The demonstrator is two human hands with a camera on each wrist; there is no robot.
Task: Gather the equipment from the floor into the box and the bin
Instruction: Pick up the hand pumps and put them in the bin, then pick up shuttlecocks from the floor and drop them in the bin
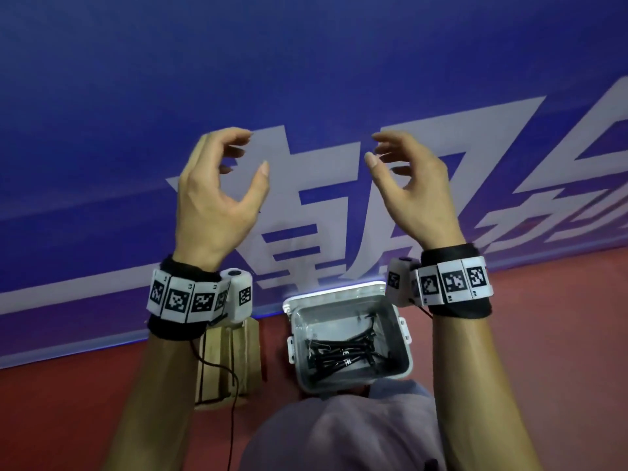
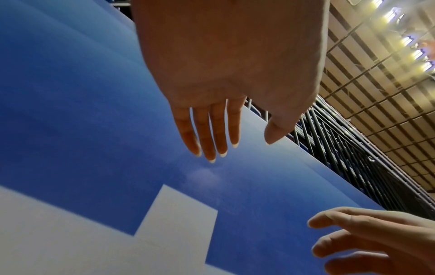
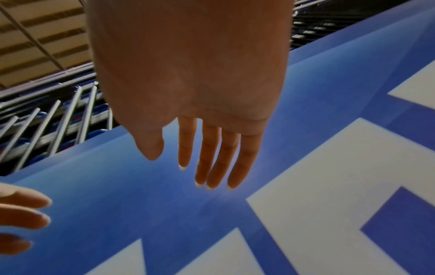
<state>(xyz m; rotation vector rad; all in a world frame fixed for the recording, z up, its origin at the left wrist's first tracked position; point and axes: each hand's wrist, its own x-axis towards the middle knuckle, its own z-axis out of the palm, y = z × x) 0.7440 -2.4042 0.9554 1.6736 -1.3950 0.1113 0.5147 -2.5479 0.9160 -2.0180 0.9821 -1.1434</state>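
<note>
Open air surrounds both raised hands before the blue board (image 1: 136, 96). Left hand (image 1: 217, 195) and right hand (image 1: 411, 188) hang loosely curled, empty, above the box (image 1: 404, 338).

Two hands (image 1: 217, 198) (image 1: 413, 188); one clear box (image 1: 404, 338); one wooden bin (image 1: 221, 348).

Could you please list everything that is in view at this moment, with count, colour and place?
Box: one, clear grey plastic, open, on the red floor at centre.
Black items: several, black, tangled inside the box; type unclear.
Wooden bin: one, light wood, left of the box.
Banner: one, blue with white characters, behind both.
Railing: dark bars beyond the banner's top.
Wrist bands: two, black with white tags.
Left hand: raised, fingers relaxed, holding nothing.
Right hand: raised, likewise holding nothing.
</note>
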